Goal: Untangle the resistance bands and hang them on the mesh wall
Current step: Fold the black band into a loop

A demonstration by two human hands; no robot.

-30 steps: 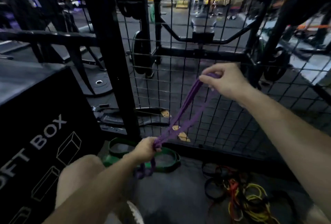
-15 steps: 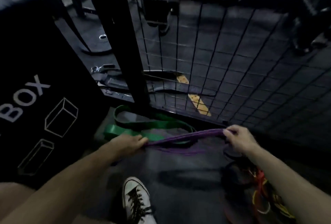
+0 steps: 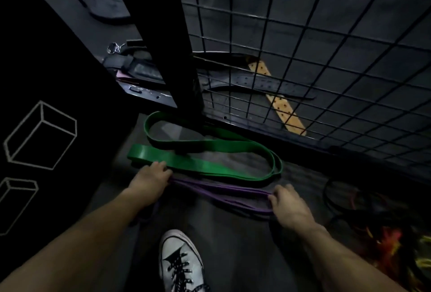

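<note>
Low over the dark floor (image 3: 221, 233), just in front of the mesh wall (image 3: 326, 58). Left hand (image 3: 149, 184) curled round one end of the purple band (image 3: 221, 191), fingers closed on it beside the flat end of the green band (image 3: 186, 163). Right hand (image 3: 289, 205) pinching the other end, fingertips folded over the strands. Purple band stretched in several thin strands between the two hands, sagging close to the floor, possibly touching it, though too dim to tell. A loose purple tail trailing below the left wrist. Green band lying in wide flat loops on the floor, just beyond the purple one, its far loop reaching the foot of the black post (image 3: 177, 46). To the right, a heap of tangled bands (image 3: 373, 221) in black, red and yellow, blurred and well apart from the hands. Behind the mesh, a black belt (image 3: 256, 81) and a tan strap (image 3: 279, 102) with holes, flat on the ground. On the left, a black box (image 3: 46, 105) printed with white cube outlines. At the bottom, a white shoe (image 3: 179, 261) with black laces, between the two forearms.
</note>
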